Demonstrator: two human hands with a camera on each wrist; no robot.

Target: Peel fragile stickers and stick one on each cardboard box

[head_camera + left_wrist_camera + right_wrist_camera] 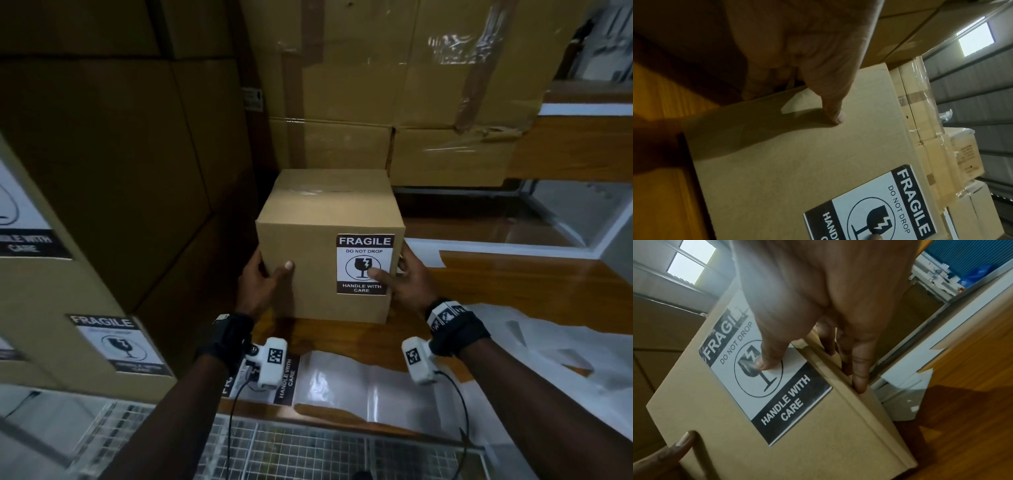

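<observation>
A small brown cardboard box (308, 246) stands on the wooden table (513, 274) in front of me. A black-and-white fragile sticker (364, 263) is stuck on the right part of its front face. My left hand (274, 266) grips the box's left edge, thumb flat on the front face. My right hand (387, 274) grips the right edge, its thumb on the sticker's glass symbol. In the left wrist view, the left hand (813, 81) wraps the box (797, 162) edge. In the right wrist view, the right hand (807, 331) has its thumb on the sticker (772, 394).
Large cardboard boxes (116, 342) with fragile stickers are stacked close on the left. More taped boxes (376, 85) rise behind. A sheet of fragile stickers (287, 380) and glossy backing paper (359, 387) lie on the table's near edge. A wire mesh (308, 452) lies below.
</observation>
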